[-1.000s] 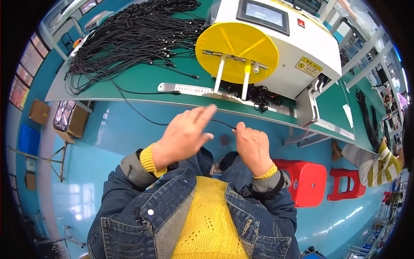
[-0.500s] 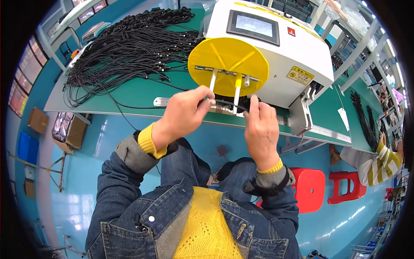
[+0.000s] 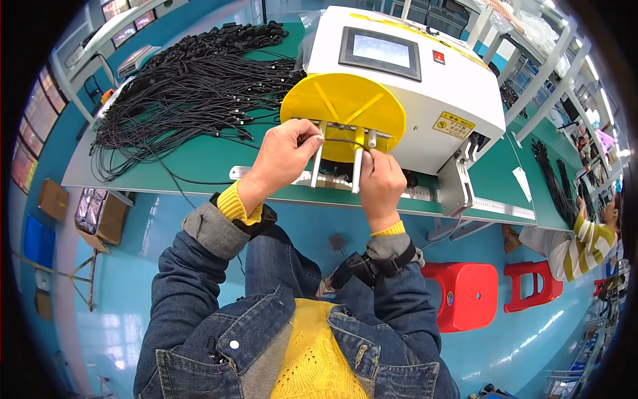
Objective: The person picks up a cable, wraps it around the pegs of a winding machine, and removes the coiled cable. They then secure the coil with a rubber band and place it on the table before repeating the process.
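Note:
A thin black cable (image 3: 341,140) is stretched between my two hands, across two pale rods (image 3: 317,163) that stick out from a yellow disc (image 3: 342,100). Thumb and fingertips of my left hand (image 3: 284,151) pinch it beside the left rod. To the right, my right hand (image 3: 383,183) is closed on the cable next to the other rod, whose base is yellow; the very end of the cable is hidden there. The disc sits on the front of a white machine (image 3: 425,113) with a screen (image 3: 379,52) on top. A slack stretch of black cable (image 3: 193,181) trails off left.
A large heap of black cables (image 3: 199,86) covers the green table (image 3: 149,169) on the left. A metal ruler (image 3: 505,207) runs along the front edge. Red stools (image 3: 465,296) stand on the floor at the right. Another person's striped sleeve (image 3: 588,246) shows at the far right.
Both hands have carried the cable up the rods, closer to the yellow disc. My right hand has come left and its fingers have curled in. The view has shifted slightly.

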`<action>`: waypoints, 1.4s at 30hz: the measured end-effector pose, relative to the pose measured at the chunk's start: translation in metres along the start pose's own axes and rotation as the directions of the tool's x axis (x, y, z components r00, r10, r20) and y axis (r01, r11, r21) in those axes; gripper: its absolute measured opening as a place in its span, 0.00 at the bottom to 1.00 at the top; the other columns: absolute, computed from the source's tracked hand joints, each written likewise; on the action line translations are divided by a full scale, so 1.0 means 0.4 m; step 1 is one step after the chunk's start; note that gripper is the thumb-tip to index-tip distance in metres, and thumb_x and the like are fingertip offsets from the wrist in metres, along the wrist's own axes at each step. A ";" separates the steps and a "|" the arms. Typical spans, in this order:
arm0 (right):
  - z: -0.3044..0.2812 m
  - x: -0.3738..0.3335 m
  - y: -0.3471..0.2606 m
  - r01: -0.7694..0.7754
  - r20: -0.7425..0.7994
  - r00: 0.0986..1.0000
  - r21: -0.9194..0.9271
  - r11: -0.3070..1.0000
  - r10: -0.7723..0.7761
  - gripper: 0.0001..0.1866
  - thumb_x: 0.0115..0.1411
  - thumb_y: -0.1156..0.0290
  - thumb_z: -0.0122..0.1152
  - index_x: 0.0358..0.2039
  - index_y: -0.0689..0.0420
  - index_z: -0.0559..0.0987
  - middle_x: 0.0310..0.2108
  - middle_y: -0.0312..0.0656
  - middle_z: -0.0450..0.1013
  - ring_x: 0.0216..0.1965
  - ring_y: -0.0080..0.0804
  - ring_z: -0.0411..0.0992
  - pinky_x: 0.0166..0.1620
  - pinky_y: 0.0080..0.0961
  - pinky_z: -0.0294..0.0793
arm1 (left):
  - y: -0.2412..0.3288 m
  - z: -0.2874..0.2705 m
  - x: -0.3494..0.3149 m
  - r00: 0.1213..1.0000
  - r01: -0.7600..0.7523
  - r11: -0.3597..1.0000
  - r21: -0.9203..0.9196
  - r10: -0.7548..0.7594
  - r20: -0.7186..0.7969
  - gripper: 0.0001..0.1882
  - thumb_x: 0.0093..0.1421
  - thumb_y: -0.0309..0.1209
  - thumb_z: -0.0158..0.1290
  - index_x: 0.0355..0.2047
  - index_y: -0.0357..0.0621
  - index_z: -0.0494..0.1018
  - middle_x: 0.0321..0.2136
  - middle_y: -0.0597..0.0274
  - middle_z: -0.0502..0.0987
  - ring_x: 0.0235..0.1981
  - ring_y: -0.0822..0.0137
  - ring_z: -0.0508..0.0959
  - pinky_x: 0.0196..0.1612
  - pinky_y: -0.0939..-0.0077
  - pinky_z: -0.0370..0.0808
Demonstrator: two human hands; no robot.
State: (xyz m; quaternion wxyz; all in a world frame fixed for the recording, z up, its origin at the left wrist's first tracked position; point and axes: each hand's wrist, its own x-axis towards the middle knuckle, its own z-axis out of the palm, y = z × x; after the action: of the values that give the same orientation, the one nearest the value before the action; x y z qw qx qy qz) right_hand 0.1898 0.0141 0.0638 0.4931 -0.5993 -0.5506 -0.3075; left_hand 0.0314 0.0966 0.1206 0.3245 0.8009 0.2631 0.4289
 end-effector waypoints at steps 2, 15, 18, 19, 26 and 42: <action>0.015 0.007 0.008 -0.066 0.016 0.998 0.007 0.998 0.066 0.05 0.48 0.73 0.60 0.24 0.59 0.74 0.18 0.44 0.68 0.20 0.42 0.67 0.24 0.30 0.67 | -0.011 0.007 0.011 1.000 0.004 1.000 -0.017 -0.004 -0.025 0.06 0.52 0.27 0.52 0.26 0.35 0.72 0.19 0.60 0.72 0.19 0.74 0.69 0.24 0.80 0.67; -0.087 -0.145 0.044 -0.305 0.262 0.922 0.045 0.951 0.283 0.11 0.51 0.66 0.59 0.18 0.59 0.74 0.15 0.44 0.69 0.17 0.40 0.68 0.22 0.30 0.66 | -0.050 0.034 -0.017 0.982 0.103 0.979 -0.177 -0.128 -0.139 0.06 0.53 0.26 0.52 0.26 0.35 0.73 0.17 0.66 0.72 0.18 0.80 0.67 0.22 0.84 0.65; -0.135 -0.248 0.053 -0.387 0.375 0.854 -0.005 0.922 0.361 0.11 0.51 0.66 0.59 0.18 0.59 0.74 0.15 0.45 0.69 0.17 0.41 0.68 0.22 0.31 0.66 | -0.061 0.021 -0.030 0.983 0.068 0.983 -0.169 -0.095 -0.157 0.06 0.55 0.26 0.52 0.27 0.35 0.73 0.15 0.72 0.69 0.17 0.84 0.64 0.18 0.88 0.61; -0.145 -0.266 0.047 -0.453 0.438 0.798 -0.018 0.891 0.415 0.11 0.51 0.66 0.59 0.17 0.58 0.73 0.16 0.45 0.69 0.18 0.43 0.68 0.22 0.32 0.66 | -0.063 0.017 -0.037 0.984 0.068 0.980 -0.184 -0.097 -0.151 0.06 0.55 0.26 0.52 0.28 0.35 0.73 0.16 0.72 0.70 0.17 0.84 0.65 0.19 0.88 0.62; -0.155 -0.277 -0.017 -0.574 0.589 0.675 0.042 0.817 0.444 0.12 0.50 0.66 0.59 0.17 0.59 0.74 0.15 0.47 0.69 0.18 0.44 0.69 0.22 0.32 0.66 | -0.063 -0.013 -0.062 0.956 -0.128 0.987 -0.102 0.096 -0.277 0.07 0.54 0.25 0.53 0.32 0.35 0.74 0.18 0.68 0.72 0.17 0.79 0.66 0.20 0.84 0.64; -0.163 -0.312 -0.006 -0.525 0.644 0.671 0.061 0.849 0.369 0.10 0.51 0.67 0.58 0.20 0.61 0.75 0.13 0.45 0.68 0.15 0.37 0.68 0.21 0.27 0.65 | 0.011 -0.017 -0.129 0.955 -0.222 0.936 0.273 0.265 -0.132 0.11 0.53 0.27 0.53 0.38 0.39 0.73 0.17 0.57 0.70 0.16 0.63 0.69 0.20 0.74 0.67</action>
State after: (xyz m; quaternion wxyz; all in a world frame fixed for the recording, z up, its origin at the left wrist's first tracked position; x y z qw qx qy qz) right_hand 0.1733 -0.0911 -0.0284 0.4179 -0.7180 -0.5471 0.1031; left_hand 0.0008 0.0597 0.1003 0.1401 0.8236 0.2409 0.4939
